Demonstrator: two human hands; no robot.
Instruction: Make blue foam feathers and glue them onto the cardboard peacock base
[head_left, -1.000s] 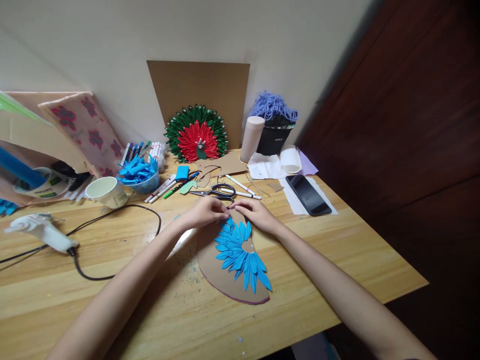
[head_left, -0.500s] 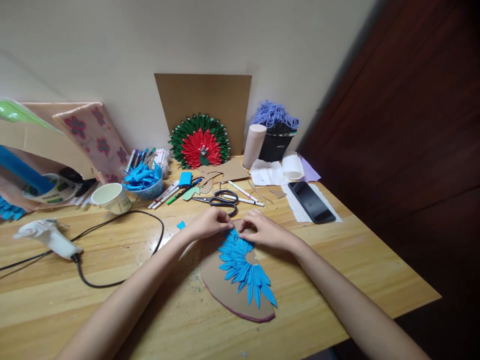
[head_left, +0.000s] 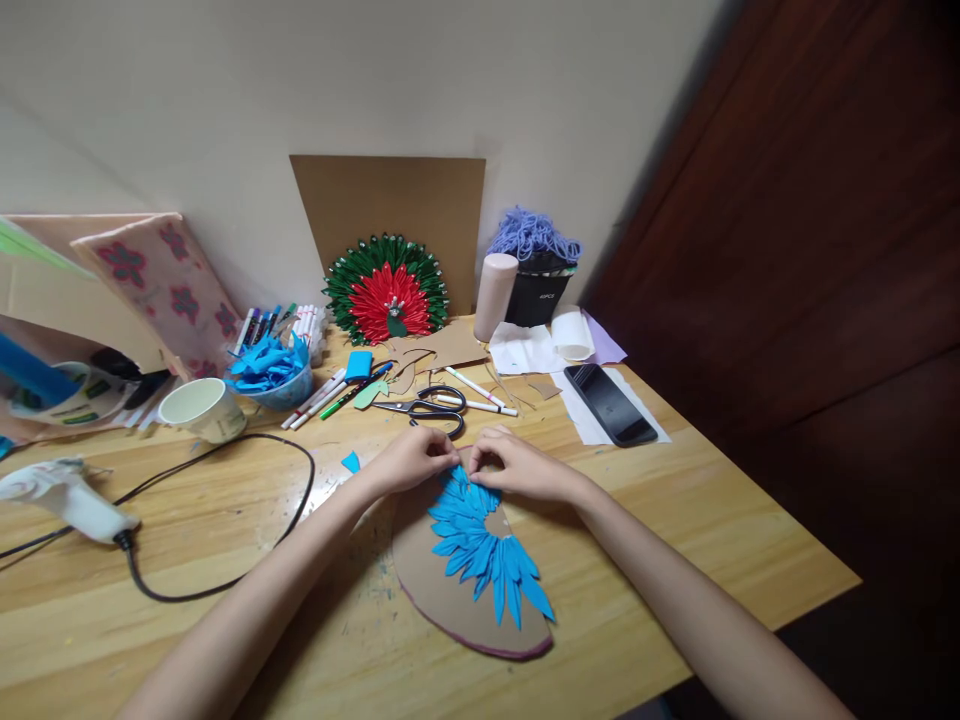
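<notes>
A rounded cardboard piece (head_left: 424,585) lies on the wooden table (head_left: 675,520) with a fan of blue paper petals (head_left: 480,545) stuck on it. My left hand (head_left: 411,460) and my right hand (head_left: 517,466) meet at the far end of the fan, fingertips pinched together on the topmost blue petal. Both wrists rest over the cardboard's far edge. What lies under the fingertips is hidden.
Black scissors (head_left: 427,406) and several markers (head_left: 330,392) lie just beyond my hands. A glue gun (head_left: 64,497) with a black cord (head_left: 225,520) sits at left, near a paper cup (head_left: 201,408) and a bowl of blue petals (head_left: 271,367). A phone (head_left: 609,403) lies at right.
Both hands moved closer together and pinched onto the top blue petal. The view shifted slightly; a small blue scrap shows on the table left of my left hand.
</notes>
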